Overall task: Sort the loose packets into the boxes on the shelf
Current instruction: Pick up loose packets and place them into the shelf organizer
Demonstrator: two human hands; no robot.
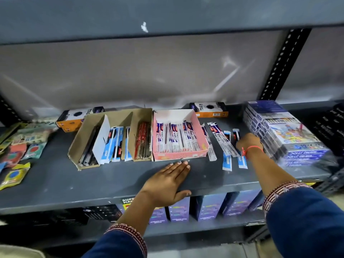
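A pink box [178, 155] holds white-and-purple pen packets. Left of it a brown cardboard box [74, 146] with dividers holds dark, blue and red packets. To the right of the pink box, loose packets lie on the grey shelf [74, 183]: white-and-purple ones [220, 140] and blue ones [227, 162]. My left hand [167, 181] rests flat and empty on the shelf in front of the pink box. My right hand [248, 141] is down on the loose packets, fingertips at a blue packet [235, 134]. Its grip is hidden.
Two orange-and-black boxes [210, 109] [74, 118] lie at the back. A wrapped stack of purple boxes [286, 135] stands close to the right of my right hand. Colourful pouches [16, 146] lie at the far left. An upper shelf [167, 15] hangs overhead.
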